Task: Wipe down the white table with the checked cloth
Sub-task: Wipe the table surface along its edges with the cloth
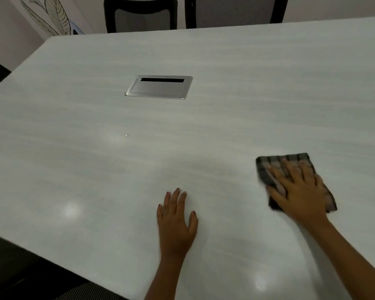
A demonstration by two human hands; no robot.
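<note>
Checked cloth (266, 172), folded into a small pad of grey, dark and pale pink squares, lying flat on the white table (95, 161), at the near right part of the top. Being pressed down by the right hand (299, 189), palm on the cloth, fingers straight and a little spread, pointing away and slightly to the left; not curling round the fabric, only lying on top of it. Showing past the fingertips as a dark band, and past the thumb side and the wrist side as narrow strips; outline of cloth and hand looking a little blurred. Resting to the left of it, the left hand (175, 221), flat on the bare table, fingers straight and close together, thumb standing out to the right, holding nothing, clearly apart from the cloth. Both forearms bare, coming in from the lower edge of the view. Sitting further away, near the middle of the table, a silver cable hatch (158, 87), set level into the top, with a dark slot along its far side. Shining on the near part of the top, some soft light spots. Standing behind the far edge, a dark chair (141, 16) with a grey mesh back, and just beside it on the right a second chair (236, 11). Showing at the far left, a leaf drawing (46, 18) on the pale wall. Showing at the lower left, a striped grey seat (91, 291) close to the table edge.
</note>
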